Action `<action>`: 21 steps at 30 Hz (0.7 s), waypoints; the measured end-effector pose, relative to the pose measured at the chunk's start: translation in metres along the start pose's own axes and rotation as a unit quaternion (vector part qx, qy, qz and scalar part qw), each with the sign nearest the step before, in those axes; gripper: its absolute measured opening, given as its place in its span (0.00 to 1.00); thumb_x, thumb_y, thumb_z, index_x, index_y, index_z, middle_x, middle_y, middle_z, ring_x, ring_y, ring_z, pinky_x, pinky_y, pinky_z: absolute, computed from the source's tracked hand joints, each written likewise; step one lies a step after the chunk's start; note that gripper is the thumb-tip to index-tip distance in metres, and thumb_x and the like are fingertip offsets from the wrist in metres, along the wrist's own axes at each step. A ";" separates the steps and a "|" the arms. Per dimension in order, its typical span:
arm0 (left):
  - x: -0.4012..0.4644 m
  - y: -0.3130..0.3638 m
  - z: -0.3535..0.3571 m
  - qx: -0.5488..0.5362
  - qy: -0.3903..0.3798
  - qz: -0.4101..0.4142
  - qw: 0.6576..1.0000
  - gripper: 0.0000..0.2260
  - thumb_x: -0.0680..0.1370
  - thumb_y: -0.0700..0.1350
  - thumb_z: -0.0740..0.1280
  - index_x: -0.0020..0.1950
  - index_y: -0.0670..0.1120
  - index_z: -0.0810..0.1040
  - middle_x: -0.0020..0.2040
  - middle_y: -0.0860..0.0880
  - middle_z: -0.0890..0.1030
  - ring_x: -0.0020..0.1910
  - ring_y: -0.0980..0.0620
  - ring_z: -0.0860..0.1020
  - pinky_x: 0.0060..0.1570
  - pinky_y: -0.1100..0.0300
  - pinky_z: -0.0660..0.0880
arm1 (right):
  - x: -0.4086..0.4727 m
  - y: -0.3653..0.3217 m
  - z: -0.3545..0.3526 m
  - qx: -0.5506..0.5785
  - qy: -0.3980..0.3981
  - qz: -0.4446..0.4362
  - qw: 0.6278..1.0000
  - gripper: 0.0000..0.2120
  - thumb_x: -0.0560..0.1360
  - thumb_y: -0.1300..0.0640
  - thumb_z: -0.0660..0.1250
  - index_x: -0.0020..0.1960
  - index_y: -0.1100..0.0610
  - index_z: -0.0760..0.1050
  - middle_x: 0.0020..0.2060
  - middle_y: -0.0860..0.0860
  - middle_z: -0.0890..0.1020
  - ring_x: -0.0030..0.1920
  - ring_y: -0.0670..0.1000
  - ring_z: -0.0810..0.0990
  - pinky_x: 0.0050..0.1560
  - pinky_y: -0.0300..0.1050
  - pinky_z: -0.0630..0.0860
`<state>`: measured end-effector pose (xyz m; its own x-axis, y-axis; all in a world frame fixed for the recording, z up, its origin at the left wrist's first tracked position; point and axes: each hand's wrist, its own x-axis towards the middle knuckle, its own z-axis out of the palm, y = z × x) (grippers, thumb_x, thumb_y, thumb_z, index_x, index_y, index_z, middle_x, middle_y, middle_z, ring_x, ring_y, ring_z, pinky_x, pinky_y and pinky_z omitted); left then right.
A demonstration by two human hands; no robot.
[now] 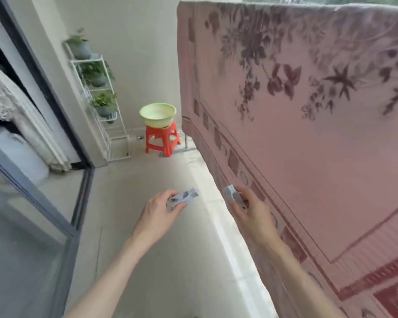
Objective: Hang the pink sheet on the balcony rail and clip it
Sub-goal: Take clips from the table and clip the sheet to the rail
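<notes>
The pink sheet (308, 134) with dark floral print hangs over the balcony rail on the right, its top edge draped along the rail at the frame's top. My left hand (157, 213) grips a grey clothes clip (185, 196) low in the middle of the view. A second grey clip (231, 192) is held in my right hand (251, 211), close to the sheet's lower border. Both hands are below the rail and apart from each other. No clip is visible on the sheet's top edge.
A red plastic stool (161, 140) carrying a pale green basin (157, 114) stands at the far end of the balcony. A white plant rack (106, 106) with potted plants lines the left wall. A sliding glass door (32, 203) runs along the left. A low kerb (216, 214) runs beneath the sheet.
</notes>
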<state>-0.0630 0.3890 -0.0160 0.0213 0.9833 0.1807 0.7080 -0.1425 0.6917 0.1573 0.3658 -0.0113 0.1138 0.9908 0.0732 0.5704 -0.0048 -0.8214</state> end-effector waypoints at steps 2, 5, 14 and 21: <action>0.055 0.001 -0.007 -0.010 0.019 -0.003 1.000 0.09 0.74 0.47 0.68 0.53 0.47 0.77 0.50 0.51 0.80 0.50 0.50 0.76 0.45 0.60 0.67 | 0.059 -0.012 0.005 0.003 0.001 -0.020 1.000 0.14 0.76 0.54 0.64 0.62 0.50 0.72 0.47 0.44 0.79 0.46 0.44 0.77 0.39 0.27 0.67; 0.130 -0.007 -0.024 -0.024 0.020 -0.014 0.999 0.07 0.74 0.48 0.68 0.51 0.50 0.76 0.48 0.53 0.80 0.48 0.51 0.76 0.46 0.59 0.70 | 0.143 -0.036 0.016 0.005 -0.004 -0.039 0.999 0.16 0.75 0.55 0.66 0.62 0.50 0.72 0.48 0.45 0.79 0.47 0.44 0.76 0.44 0.34 0.69; 0.340 -0.077 -0.060 -0.058 0.056 -0.038 0.996 0.06 0.74 0.45 0.69 0.48 0.53 0.74 0.42 0.60 0.76 0.44 0.52 0.78 0.39 0.66 0.68 | 0.368 -0.095 0.109 -0.008 -0.049 -0.076 0.996 0.12 0.74 0.58 0.67 0.57 0.52 0.75 0.41 0.50 0.80 0.42 0.54 0.78 0.40 0.39 0.71; 0.527 -0.170 -0.089 -0.099 0.027 -0.021 0.995 0.05 0.73 0.45 0.70 0.47 0.50 0.77 0.42 0.58 0.80 0.42 0.61 0.76 0.39 0.76 0.68 | 0.538 -0.140 0.209 0.002 -0.031 -0.068 0.997 0.11 0.74 0.57 0.67 0.56 0.53 0.76 0.40 0.47 0.80 0.40 0.52 0.78 0.40 0.43 0.71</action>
<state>-0.2354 0.9216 0.0242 -0.0471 0.9820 0.1832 0.5552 -0.1267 0.8220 -0.0312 0.9273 0.0245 -0.0142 0.9887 0.1491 0.5739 0.1302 -0.8085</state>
